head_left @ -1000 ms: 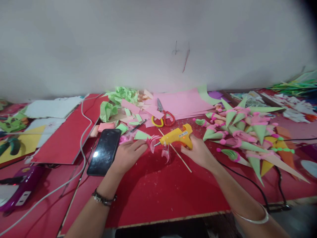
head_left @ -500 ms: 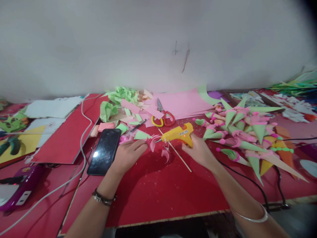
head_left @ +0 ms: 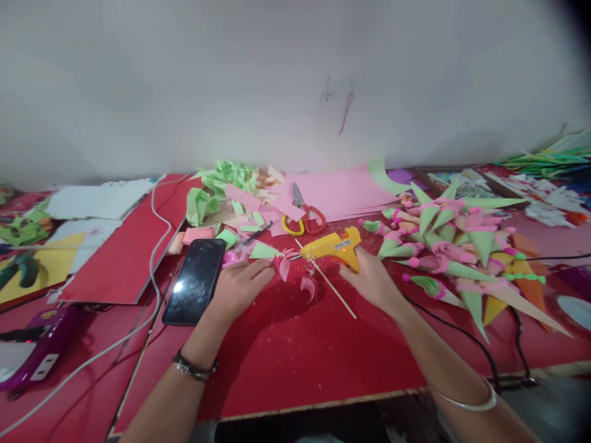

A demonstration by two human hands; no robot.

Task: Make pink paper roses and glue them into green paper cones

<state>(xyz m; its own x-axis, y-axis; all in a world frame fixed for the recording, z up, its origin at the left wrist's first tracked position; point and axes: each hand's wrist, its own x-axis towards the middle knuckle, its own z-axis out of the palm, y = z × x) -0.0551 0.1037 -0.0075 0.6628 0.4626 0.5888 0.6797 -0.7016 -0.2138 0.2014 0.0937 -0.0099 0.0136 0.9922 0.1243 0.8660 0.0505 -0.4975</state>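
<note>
My right hand (head_left: 373, 277) is wrapped round the handle of a yellow hot glue gun (head_left: 330, 247), its nozzle pointing left. Between the fingers of my left hand (head_left: 242, 286) is a pink paper piece (head_left: 282, 267) with curled, petal-like strips. The nozzle tip reaches this piece; whether it touches cannot be made out. Below the gun, a second pink curled paper piece (head_left: 309, 288) rests on the red table. A thin wooden stick (head_left: 337, 290) lies slantwise under the gun. Behind it are scissors (head_left: 305, 215) with one yellow and one red handle loop.
A black phone (head_left: 194, 282) lies beside my left wrist. Paper cones with pink and green trim (head_left: 443, 246) are heaped at right. Green and pink paper scraps (head_left: 231, 191) and pink sheets (head_left: 341, 194) lie at the back. A purple power strip (head_left: 44, 351) and white cable (head_left: 159, 283) are at left.
The glue gun's nozzle has shifted very slightly at the pink paper piece. Both hands keep their grips and nearly the same positions.
</note>
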